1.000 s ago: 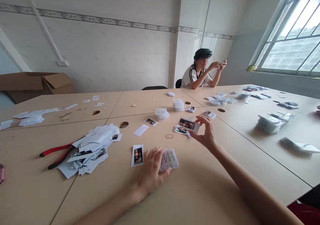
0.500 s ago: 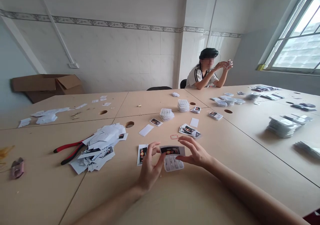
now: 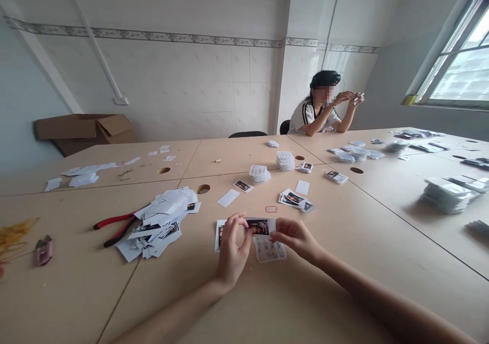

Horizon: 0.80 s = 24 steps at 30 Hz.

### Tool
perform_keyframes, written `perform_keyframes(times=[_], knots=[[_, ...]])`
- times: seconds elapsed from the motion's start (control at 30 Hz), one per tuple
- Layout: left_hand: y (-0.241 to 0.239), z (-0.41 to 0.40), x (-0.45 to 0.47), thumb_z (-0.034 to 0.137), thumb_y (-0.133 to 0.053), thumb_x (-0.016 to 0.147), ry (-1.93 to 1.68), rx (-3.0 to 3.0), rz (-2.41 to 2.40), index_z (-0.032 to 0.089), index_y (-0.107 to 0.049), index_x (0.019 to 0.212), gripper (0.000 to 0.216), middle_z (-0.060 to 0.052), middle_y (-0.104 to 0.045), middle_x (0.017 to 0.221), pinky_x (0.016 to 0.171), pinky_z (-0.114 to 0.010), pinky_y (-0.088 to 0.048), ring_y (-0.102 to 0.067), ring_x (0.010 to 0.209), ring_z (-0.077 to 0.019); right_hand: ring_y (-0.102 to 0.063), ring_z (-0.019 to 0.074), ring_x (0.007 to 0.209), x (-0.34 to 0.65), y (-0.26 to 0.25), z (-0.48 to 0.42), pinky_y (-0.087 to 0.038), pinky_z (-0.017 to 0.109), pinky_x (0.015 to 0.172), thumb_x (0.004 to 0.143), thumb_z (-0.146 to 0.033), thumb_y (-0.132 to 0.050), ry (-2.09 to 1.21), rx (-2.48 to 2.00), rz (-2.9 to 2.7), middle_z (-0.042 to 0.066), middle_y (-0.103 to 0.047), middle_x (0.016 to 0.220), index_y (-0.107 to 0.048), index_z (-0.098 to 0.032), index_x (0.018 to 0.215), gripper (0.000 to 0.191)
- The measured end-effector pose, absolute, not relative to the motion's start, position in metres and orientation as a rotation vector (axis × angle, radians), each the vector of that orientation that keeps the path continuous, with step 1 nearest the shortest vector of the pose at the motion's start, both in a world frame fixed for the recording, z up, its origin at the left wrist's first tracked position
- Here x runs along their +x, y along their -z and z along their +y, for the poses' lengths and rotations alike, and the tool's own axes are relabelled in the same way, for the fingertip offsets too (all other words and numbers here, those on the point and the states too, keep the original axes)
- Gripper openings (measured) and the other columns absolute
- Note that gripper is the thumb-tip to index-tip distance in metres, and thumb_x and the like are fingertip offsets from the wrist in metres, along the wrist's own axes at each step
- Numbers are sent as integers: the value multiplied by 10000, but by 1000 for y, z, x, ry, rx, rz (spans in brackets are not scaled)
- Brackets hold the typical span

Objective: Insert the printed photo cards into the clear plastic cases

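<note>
My left hand point(image 3: 234, 249) pinches the left end of a printed card point(image 3: 260, 226), dark with a bright picture and a white border. At the card's right end, my right hand point(image 3: 298, 237) grips it between thumb and fingers. Just below the card lies a clear plastic case point(image 3: 270, 250) with several small slim pieces inside; the card hides its upper edge. Partly behind my left hand, more printed cards point(image 3: 218, 232) rest on the table. A red rectangular outline point(image 3: 271, 209) shows on the tabletop beyond my hands.
Left of my hands, red-handled pliers point(image 3: 116, 227) lie against a heap of paper cards point(image 3: 160, 221). Stacked clear cases point(image 3: 260, 174) and a card pile point(image 3: 294, 199) stand ahead. More packs point(image 3: 445, 196) are stacked at right. Another person point(image 3: 321, 107) sits across the table point(image 3: 237, 303).
The card has tilted and shifted slightly against the case, and my right fingers have closed more on its right end. The whole view has swung a little left.
</note>
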<state>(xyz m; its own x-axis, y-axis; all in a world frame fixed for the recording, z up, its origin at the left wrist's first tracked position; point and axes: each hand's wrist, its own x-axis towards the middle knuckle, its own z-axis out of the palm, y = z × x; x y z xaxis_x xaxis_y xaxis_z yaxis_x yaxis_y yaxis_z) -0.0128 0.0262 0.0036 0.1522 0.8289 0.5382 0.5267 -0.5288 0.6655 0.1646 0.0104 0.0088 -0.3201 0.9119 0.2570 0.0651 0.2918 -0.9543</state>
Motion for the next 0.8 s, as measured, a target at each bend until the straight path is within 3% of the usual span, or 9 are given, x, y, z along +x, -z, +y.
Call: perform_keyframes(times=[0.1, 0.2, 0.47, 0.8], knots=[[-8, 23, -12, 311, -446, 777, -1157, 2201, 1321, 202, -533, 774, 139, -62, -403, 1209, 959, -437, -276, -322, 1180, -234, -552, 148, 702, 161, -6, 8, -433, 266, 641, 748, -382, -526, -1176, -895, -1622, 32, -606, 770, -599, -165, 827, 243], [-13, 19, -12, 362, -461, 764, -1004, 2251, 1302, 219, -575, 851, 202, -51, -331, 1289, 963, -441, -281, -287, 1207, -245, -544, 141, 688, 160, -4, 7, -428, 257, 639, 743, -360, -540, -1131, -931, -1633, 20, -596, 720, -597, -166, 766, 203], [-13, 16, -11, 346, -422, 795, -957, 2350, 1240, 209, -578, 811, 209, -36, -296, 1321, 1001, -430, -247, -206, 1251, -220, -529, 138, 667, 159, -4, 6, -418, 256, 633, 751, -351, -529, -1067, -960, -1712, 18, -592, 699, -600, -164, 745, 200], [-9, 19, -12, 272, -387, 816, -975, 2388, 1238, 196, -576, 824, 203, -38, -267, 1350, 998, -442, -263, -182, 1263, -230, -474, 108, 601, 159, 1, 9, -374, 223, 561, 739, -339, -544, -1221, -896, -1584, -2, -532, 654, -568, -156, 718, 186]])
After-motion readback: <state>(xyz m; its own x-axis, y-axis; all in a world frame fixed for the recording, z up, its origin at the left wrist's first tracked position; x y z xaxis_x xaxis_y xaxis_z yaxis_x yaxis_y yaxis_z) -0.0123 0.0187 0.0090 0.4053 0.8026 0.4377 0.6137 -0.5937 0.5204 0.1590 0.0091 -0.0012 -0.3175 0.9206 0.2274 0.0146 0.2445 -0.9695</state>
